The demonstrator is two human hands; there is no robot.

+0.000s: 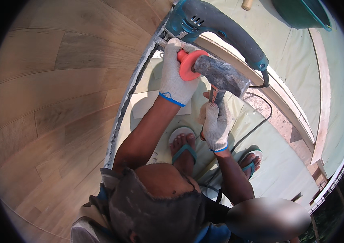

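Observation:
My left hand [176,83], in a white knitted glove with a blue cuff, is closed round a chisel with a round red hand guard [188,67]. The chisel's metal tip [161,42] points at the narrow joint beside the wall. In a matching glove, my right hand [217,127] grips the handle of a club hammer [222,75]. The worn grey hammer head overlaps the end of the chisel by the guard; whether they touch I cannot tell. Just beyond my left hand lies a teal and dark grey corded power tool [224,30].
A wood-look plank surface [66,81] fills the left side. My feet in flip-flops [183,148] stand on pale sheeting [269,162]. A black cord [257,127] crosses it. Long boards [321,93] lie on the right, with a green basin [301,14] at the top.

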